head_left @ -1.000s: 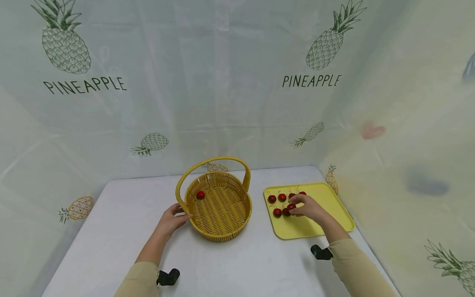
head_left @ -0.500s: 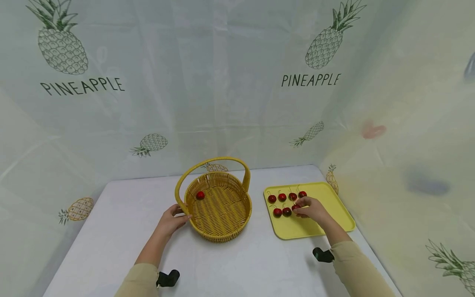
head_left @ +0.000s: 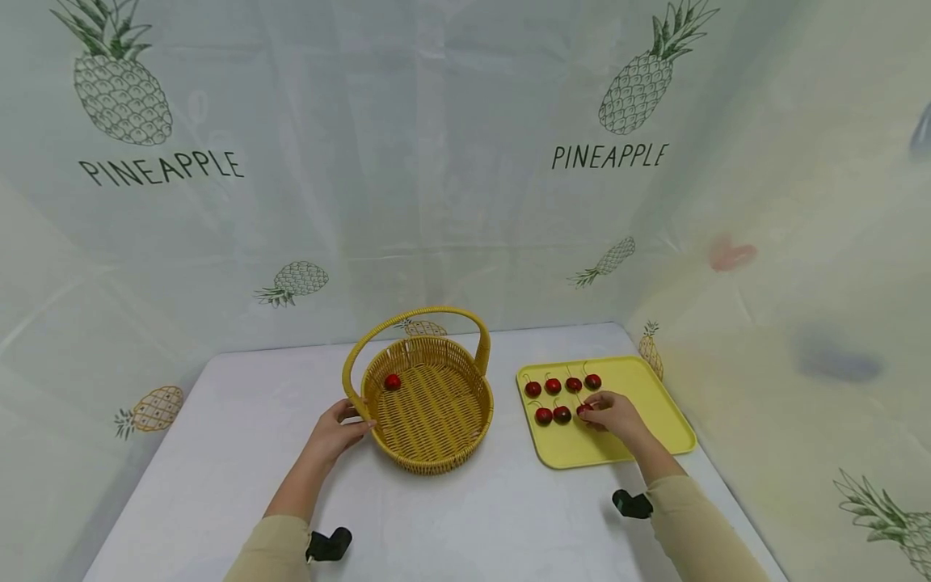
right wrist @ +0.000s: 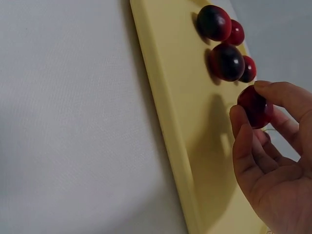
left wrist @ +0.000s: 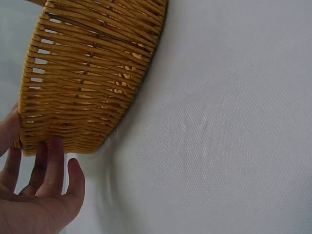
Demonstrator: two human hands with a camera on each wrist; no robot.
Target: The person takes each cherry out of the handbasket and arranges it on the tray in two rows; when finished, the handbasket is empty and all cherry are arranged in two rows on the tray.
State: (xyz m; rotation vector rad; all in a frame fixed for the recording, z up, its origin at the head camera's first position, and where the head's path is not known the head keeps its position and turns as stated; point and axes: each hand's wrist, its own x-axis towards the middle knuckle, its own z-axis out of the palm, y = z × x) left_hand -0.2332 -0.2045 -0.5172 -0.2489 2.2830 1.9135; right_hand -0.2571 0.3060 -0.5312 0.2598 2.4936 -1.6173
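Observation:
Between thumb and fingers, my right hand [head_left: 613, 414] pinches a dark red cherry [right wrist: 254, 107] just over the yellow tray [head_left: 633, 453]. Several more cherries lie on that tray in two rows, among them a near-row cherry [head_left: 562, 415] and a back-row cherry [head_left: 592, 381]. My left hand [head_left: 336, 435] grips the left rim of the yellow wicker basket [head_left: 436, 465], where the handle meets it. In the left wrist view its thumb is at the rim and its fingers lie against the woven wall [left wrist: 87, 83]. A single red cherry [head_left: 393, 381] sits inside the basket at the left.
Both basket and tray stand on a white-covered table [head_left: 451, 533], the tray to the right of the basket. The basket's tall arched handle [head_left: 429, 310] rises over it. A pineapple-print curtain [head_left: 451, 202] hangs behind and at the sides.
My right hand has moved slightly right with the cherry, away from the other near-row cherries, uncovering the back row. The left hand and the basket have stayed in place.

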